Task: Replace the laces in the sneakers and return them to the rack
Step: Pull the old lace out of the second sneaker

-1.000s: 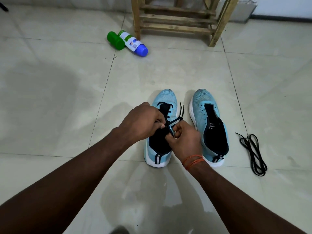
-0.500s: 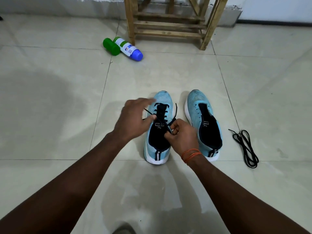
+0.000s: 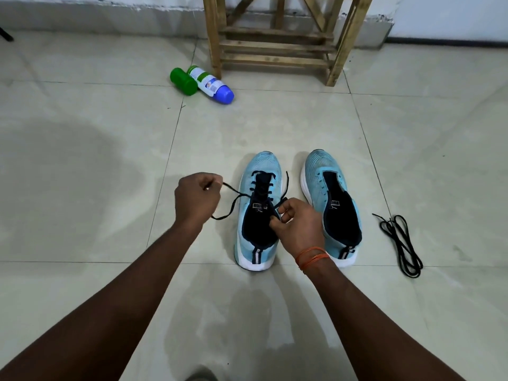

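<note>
2 sneakers | 2 laces, one in both hands | maybe 2 bottles

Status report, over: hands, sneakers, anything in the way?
Left hand pinches lace end, right hand grips lace at half-laced sneaker. Second sneaker unlaced, spare lace beside it. Nothing blocking hands.

You've got tiled floor: laced sneaker at centre, unlaced sneaker beside it, loose lace right, green bottle, blue-capped bottle and wooden rack up top.

you can read "puma" on the dark tongues of the laced light blue knit sneaker and its unlaced twin, centre frame.
</note>
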